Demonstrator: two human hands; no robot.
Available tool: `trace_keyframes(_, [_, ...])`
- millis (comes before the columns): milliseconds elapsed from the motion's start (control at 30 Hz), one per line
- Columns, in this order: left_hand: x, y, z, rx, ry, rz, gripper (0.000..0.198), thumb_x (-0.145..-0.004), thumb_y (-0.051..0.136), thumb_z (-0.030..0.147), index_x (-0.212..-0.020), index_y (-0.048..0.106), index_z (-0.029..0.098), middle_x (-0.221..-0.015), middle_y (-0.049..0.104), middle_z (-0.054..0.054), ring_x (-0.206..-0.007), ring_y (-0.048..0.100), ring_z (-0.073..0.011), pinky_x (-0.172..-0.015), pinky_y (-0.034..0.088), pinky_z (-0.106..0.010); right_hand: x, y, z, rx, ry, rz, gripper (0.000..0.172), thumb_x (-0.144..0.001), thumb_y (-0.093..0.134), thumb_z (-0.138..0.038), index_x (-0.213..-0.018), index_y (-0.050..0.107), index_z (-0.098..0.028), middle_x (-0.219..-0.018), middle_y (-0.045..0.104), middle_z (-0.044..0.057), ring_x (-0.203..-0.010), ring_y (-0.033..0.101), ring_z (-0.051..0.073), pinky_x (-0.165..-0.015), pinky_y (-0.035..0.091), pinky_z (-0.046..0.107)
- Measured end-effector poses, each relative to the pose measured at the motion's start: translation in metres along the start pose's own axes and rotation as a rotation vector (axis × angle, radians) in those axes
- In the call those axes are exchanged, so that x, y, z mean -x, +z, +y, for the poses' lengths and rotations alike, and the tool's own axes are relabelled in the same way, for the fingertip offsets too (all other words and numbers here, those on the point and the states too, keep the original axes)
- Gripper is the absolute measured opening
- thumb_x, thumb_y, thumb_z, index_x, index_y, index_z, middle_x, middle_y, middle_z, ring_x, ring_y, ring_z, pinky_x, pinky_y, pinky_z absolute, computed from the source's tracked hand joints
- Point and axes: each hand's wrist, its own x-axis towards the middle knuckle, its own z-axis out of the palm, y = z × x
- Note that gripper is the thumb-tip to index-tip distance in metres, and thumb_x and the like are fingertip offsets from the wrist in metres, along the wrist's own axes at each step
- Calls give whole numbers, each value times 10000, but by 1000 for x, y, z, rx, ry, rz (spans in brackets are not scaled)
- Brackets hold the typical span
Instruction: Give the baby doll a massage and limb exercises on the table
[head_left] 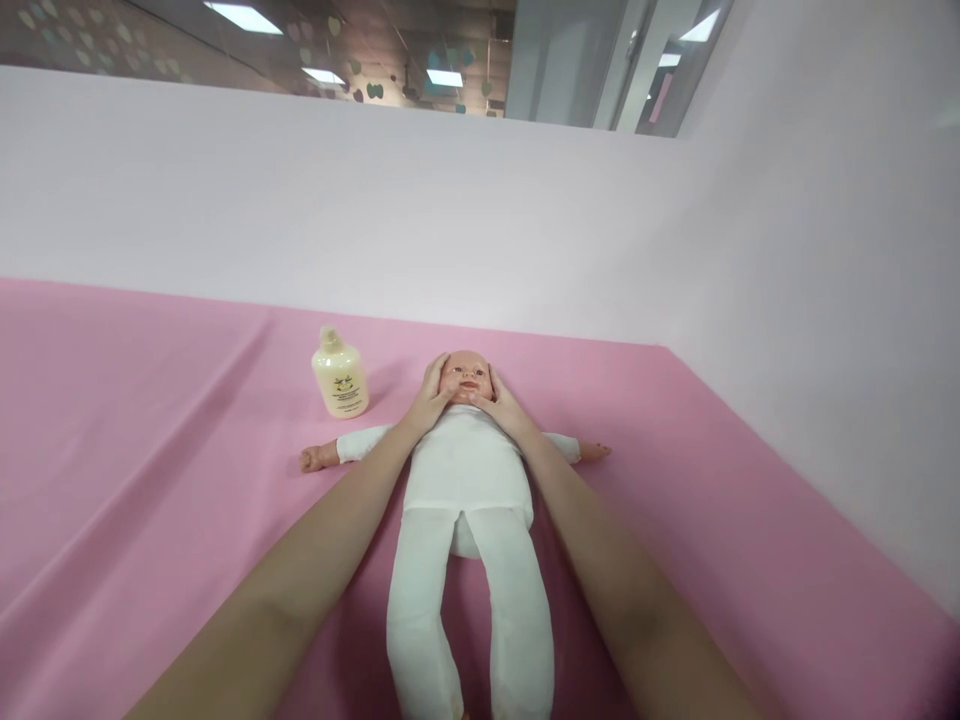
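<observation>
A baby doll [469, 460] with a white cloth body lies on its back, its head toward the far wall and its arms spread sideways. My left hand [433, 398] rests along the left side of the doll's head [469, 372], fingers stretched out and thumb near the chin. Against the opposite cheek lies my right hand [504, 402], also with extended fingers, its thumb by the chin. Both palms touch the head without closing round it. To the left of the doll stands an upright pale yellow pump bottle [341, 378] with dark print. The doll's feet are mostly cut off below.
A pink sheet [187, 400] covers the surface and has a long fold on the left. White walls [375, 200] rise behind and at the right. Above the back wall, a window [405, 60] shows ceiling lights and hanging decorations.
</observation>
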Motion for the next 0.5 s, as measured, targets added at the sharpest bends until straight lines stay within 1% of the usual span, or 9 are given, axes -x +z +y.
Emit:
trace_keyframes(33, [0, 0, 0, -1, 1, -7, 889, -803, 575, 709, -1475, 335, 179, -1544, 324, -171, -1477, 268, -314, -1228, 210, -474, 2, 1, -2, 17, 10, 4, 1215, -692, 811, -549, -1595, 78, -198, -1597, 341, 90, -1454, 368, 274, -1222, 291, 413])
trace_keyframes(100, [1, 0, 2, -4, -5, -9, 1004, -700, 732, 641, -1487, 309, 184, -1545, 310, -172, -1472, 273, -334, -1220, 228, -478, 3, 0, -4, 29, 13, 10, 1217, -687, 819, -533, -1595, 82, -196, -1594, 344, 98, -1457, 362, 278, -1227, 278, 414])
trace_keyframes(167, [2, 1, 3, -7, -14, -4, 1039, -659, 799, 564, -1492, 297, 198, -1545, 307, -163, -1468, 280, -334, -1215, 241, -470, 1, -1, -2, 5, 6, 8, 1214, -671, 835, -508, -1594, 107, -205, -1589, 355, 96, -1453, 370, 280, -1224, 286, 415])
trace_keyframes(233, [3, 1, 4, -9, -21, 2, 1017, -667, 806, 522, -1491, 297, 210, -1543, 310, -153, -1466, 287, -327, -1212, 251, -465, -3, -4, 2, -45, 0, -10, 1206, -656, 851, -477, -1591, 134, -220, -1590, 355, 86, -1449, 378, 277, -1215, 305, 415])
trace_keyframes(333, [3, 1, 4, -13, -28, -7, 955, -719, 765, 526, -1491, 297, 213, -1550, 307, -148, -1470, 282, -316, -1216, 243, -463, -7, -7, 7, -115, -14, -30, 1180, -652, 861, -427, -1585, 164, -236, -1607, 325, 59, -1467, 348, 261, -1219, 298, 403])
trace_keyframes(400, [2, 0, 3, -4, -32, -15, 834, -813, 660, 564, -1486, 312, 218, -1559, 304, -138, -1480, 267, -293, -1228, 217, -452, -8, -8, 10, -169, -7, -32, 1156, -653, 859, -400, -1580, 187, -242, -1618, 302, 42, -1474, 333, 256, -1218, 300, 392])
trace_keyframes(467, [0, -1, 1, 18, -41, -14, 713, -900, 519, 595, -1478, 334, 221, -1567, 302, -126, -1490, 251, -266, -1238, 190, -432, -9, -7, 13, -240, 1, -34, 1089, -679, 833, -393, -1571, 224, -255, -1621, 294, 22, -1470, 343, 245, -1208, 316, 384])
trace_keyframes(500, [0, -1, 0, 31, -47, -9, 684, -925, 460, 606, -1475, 343, 216, -1569, 301, -125, -1493, 246, -258, -1242, 180, -423, -10, -7, 14, -273, 7, -32, 1041, -701, 810, -397, -1565, 243, -268, -1617, 303, 10, -1461, 361, 237, -1202, 325, 387])
